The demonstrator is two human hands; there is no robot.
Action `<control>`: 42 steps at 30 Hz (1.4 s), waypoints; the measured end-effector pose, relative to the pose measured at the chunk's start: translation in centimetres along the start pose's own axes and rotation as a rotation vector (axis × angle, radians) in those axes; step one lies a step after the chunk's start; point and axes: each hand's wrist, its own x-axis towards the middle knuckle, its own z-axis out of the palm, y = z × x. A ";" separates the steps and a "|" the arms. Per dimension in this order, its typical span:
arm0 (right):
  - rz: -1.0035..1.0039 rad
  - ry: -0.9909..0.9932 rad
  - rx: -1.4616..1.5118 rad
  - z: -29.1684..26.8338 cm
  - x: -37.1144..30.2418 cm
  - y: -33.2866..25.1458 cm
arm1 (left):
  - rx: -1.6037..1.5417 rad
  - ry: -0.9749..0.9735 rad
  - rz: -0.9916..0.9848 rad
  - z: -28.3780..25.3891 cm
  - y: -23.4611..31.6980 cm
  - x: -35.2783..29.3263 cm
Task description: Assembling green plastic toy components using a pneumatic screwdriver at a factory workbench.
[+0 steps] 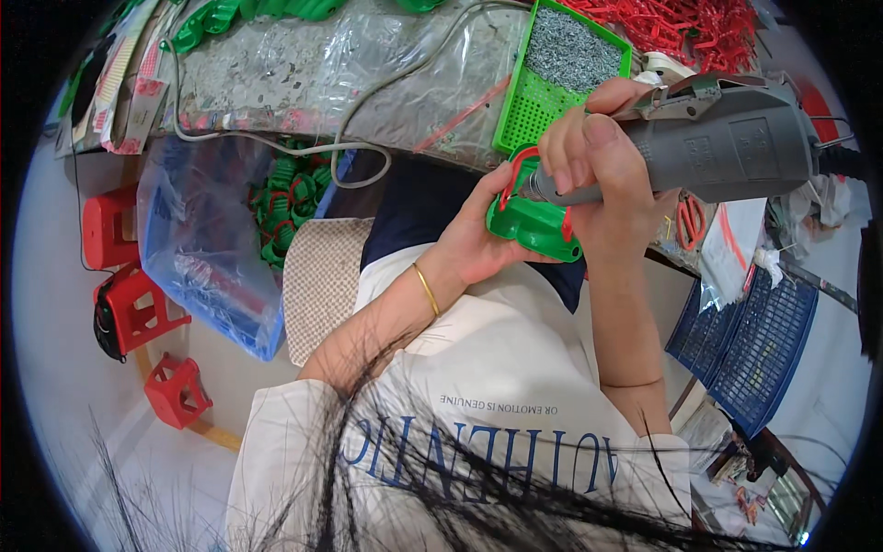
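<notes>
My left hand (476, 235) is closed around a green plastic part (531, 224) with a red strip (521, 166) on it, held over my lap. My right hand (602, 161) grips a grey electric screwdriver (731, 143), which lies almost level. Its metal tip (541, 184) points into the hollow of the green part. Whether the tip touches a screw is hidden by the part and my fingers. Just beyond my hands, a green basket (509, 129) on the table holds a heap of small grey screws (570, 51).
Red plastic pieces (671, 28) are heaped at the far right. A blue lined bin (212, 230) with green-and-red parts (280, 202) stands to the left, near red stools (138, 304). A grey cable (345, 138) crosses the table. Red-handled scissors (690, 221) and a blue basket (759, 340) are at right.
</notes>
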 end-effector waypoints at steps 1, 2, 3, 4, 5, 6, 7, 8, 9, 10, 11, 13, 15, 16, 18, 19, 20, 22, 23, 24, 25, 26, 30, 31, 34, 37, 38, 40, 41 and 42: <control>-0.003 0.002 -0.008 0.0 0.0 0.1 | -0.001 0.001 0.000 0.0 0.0 0.0; -0.005 0.003 -0.015 0.0 -0.1 0.2 | 0.015 0.004 0.003 0.1 0.0 0.0; -0.003 0.004 -0.014 0.0 -0.1 0.3 | 0.031 0.006 0.005 0.3 0.0 -0.1; 0.005 0.009 -0.012 -0.1 -0.2 0.5 | 0.029 0.009 0.005 0.4 0.0 -0.1; 0.013 0.014 -0.010 -0.1 -0.2 0.6 | 0.041 0.004 0.005 0.5 0.0 -0.2; 0.016 0.015 -0.010 -0.2 -0.2 0.5 | 0.053 -0.002 0.004 0.6 0.0 -0.2; 0.010 0.000 -0.005 -0.3 -0.2 0.4 | 0.051 0.000 0.003 0.7 0.0 -0.2; 0.006 -0.017 0.002 -0.2 -0.2 0.3 | 0.043 0.000 0.007 0.8 0.0 -0.3; 0.009 -0.018 0.004 -0.2 -0.3 0.2 | 0.035 -0.001 0.011 0.8 0.0 -0.4; -0.006 -0.042 0.003 -0.1 -0.4 0.2 | 0.034 0.001 0.013 0.7 0.0 -0.6; -0.022 -0.065 -0.002 -0.1 -0.3 0.1 | 0.030 -0.005 -0.003 0.7 0.1 -0.6; -0.038 -0.100 0.000 -0.4 -0.2 0.3 | 0.024 -0.014 -0.018 0.8 0.1 -0.7; -0.057 -0.137 0.000 -0.8 0.0 0.6 | 0.037 0.018 -0.010 1.1 0.3 -0.5; -0.059 -0.146 0.011 -1.0 0.0 0.7 | 0.037 0.016 -0.007 1.2 0.3 -0.5; -0.078 -0.194 0.046 -0.4 -0.2 0.7 | 0.053 0.048 -0.023 1.4 0.7 -1.6; -0.077 -0.193 0.082 0.0 -0.4 0.6 | 0.065 0.047 0.007 1.6 0.9 -2.2; -0.069 -0.188 0.119 0.1 -0.2 0.8 | 0.063 0.065 -0.003 1.9 1.1 -2.2; -0.049 -0.384 0.245 -0.3 0.6 1.1 | 0.075 0.103 0.043 2.2 1.4 -2.9; -0.017 -0.540 0.333 -0.6 1.4 0.7 | 0.125 0.099 0.011 2.3 1.4 -3.0; -0.036 -0.559 0.347 -0.9 1.8 -0.5 | 0.174 0.085 -0.037 2.7 1.3 -2.8; -0.048 -0.583 0.378 -1.0 2.0 -1.3 | 0.232 0.124 0.058 4.4 1.8 -3.1; -0.048 -0.618 0.478 -1.0 2.4 -2.0 | 0.242 0.150 0.110 3.8 2.8 -4.2; -0.113 -0.632 0.344 -1.9 4.4 -4.3 | 0.206 0.138 0.277 0.0 7.0 -9.9; -0.126 -0.633 0.331 -1.9 4.4 -4.4 | 0.208 0.149 0.293 -0.5 8.4 -12.2; -0.074 -0.366 0.112 -2.7 4.8 -4.0 | 0.318 0.440 0.584 -3.9 11.3 -18.4; -0.037 -0.199 0.123 -3.5 5.4 -4.4 | 0.413 0.798 0.699 -9.5 13.3 -22.5; -0.058 -0.192 0.113 -3.7 5.4 -4.5 | 0.590 1.009 0.622 -11.4 14.4 -23.4; -0.125 -0.111 -0.113 -3.7 5.6 -4.3 | 1.504 1.743 0.566 -15.3 15.0 -23.6; -0.140 -0.112 -0.169 -4.2 5.6 -4.2 | 1.512 1.722 0.573 -13.7 15.9 -22.6; -0.150 -0.094 -0.189 -4.6 5.5 -4.3 | 1.589 1.514 0.552 -9.8 16.8 -21.0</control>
